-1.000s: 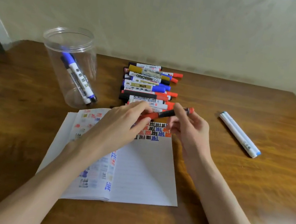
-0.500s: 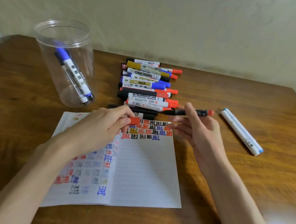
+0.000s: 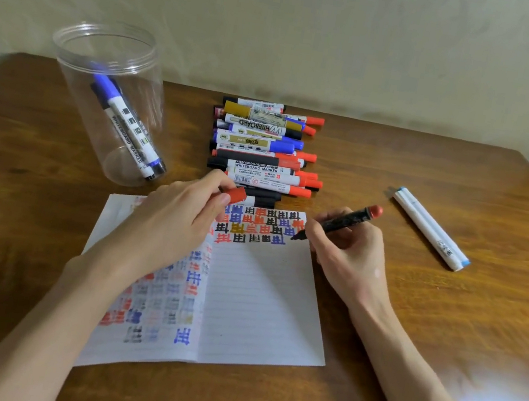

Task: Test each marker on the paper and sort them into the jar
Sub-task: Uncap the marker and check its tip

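Fingers (image 3: 315,239): right hand (image 3: 348,255) pinched on one marker (image 3: 339,224); left hand (image 3: 173,220) pinched on one cap (image 3: 236,195) (jar (image 3: 141,94): two markers (image 3: 123,119))

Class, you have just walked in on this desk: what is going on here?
A person is testing markers at a wooden table. Their right hand holds an uncapped black marker with a red end, its tip down at the last row of coloured test marks in an open lined notebook. Their left hand pinches the red cap. A pile of markers lies beyond the notebook, a clear plastic jar on the left holds two markers, and a white pen lies apart on the right.
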Tool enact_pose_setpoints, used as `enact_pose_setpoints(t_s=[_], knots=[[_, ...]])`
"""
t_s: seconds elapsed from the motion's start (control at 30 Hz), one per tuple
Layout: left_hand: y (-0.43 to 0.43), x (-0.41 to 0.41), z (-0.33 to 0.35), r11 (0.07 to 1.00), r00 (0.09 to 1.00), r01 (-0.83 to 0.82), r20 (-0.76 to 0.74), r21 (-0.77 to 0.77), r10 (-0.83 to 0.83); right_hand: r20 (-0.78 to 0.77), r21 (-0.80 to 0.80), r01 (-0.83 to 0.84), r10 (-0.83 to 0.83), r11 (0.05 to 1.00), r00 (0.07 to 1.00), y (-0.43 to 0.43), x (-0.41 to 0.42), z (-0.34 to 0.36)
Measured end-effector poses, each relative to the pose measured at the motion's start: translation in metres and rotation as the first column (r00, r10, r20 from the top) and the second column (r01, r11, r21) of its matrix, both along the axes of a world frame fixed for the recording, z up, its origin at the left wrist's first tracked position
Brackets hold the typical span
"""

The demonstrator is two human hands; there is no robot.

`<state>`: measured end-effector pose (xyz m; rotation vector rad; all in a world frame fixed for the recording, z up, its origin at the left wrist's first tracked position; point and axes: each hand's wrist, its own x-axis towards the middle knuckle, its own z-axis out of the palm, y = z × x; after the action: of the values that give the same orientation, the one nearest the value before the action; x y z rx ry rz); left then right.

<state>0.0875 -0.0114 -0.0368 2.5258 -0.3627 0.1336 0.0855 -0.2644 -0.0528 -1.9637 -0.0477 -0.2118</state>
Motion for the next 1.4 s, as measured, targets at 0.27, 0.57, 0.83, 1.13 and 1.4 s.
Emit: enact_pose_setpoints(t_s=[0.27, 0.57, 0.83, 1.13, 1.4], knots=[[0.0053, 0.0022, -0.0007, 0.999, 1.0, -0.015, 0.003, -0.029, 0.015, 0.037, -0.108, -0.007, 0.011, 0.994, 0.999, -0.0004, 0.002, -0.0027], [0.0064, 0.0023, -0.0035, 1.0, 1.0, -0.007, 0.018, -0.003, 0.007, 0.039, -0.046, 0.012, -0.011, 0.999, 0.999, -0.0015, 0.0024, -0.0037], [0.0058, 0.0037, -0.0049, 1.0, 1.0, -0.01, 0.007, 0.008, 0.01, 0.056, -0.089, 0.025, -0.02, 0.996, 0.998, -0.0008, 0.0026, -0.004], [0.0064, 0.0051, -0.0072, 1.0, 1.0, -0.012, 0.007, 0.017, 0.012, 0.051, -0.095, -0.036, 0.041, 0.995, 0.998, 0.0004, 0.002, -0.0048], [0.0053, 0.0059, -0.0069, 1.0, 1.0, -0.019, -0.01, 0.013, 0.019, 0.096, -0.102, 0.04, -0.03, 0.994, 0.995, -0.0027, 0.0031, -0.0063]])
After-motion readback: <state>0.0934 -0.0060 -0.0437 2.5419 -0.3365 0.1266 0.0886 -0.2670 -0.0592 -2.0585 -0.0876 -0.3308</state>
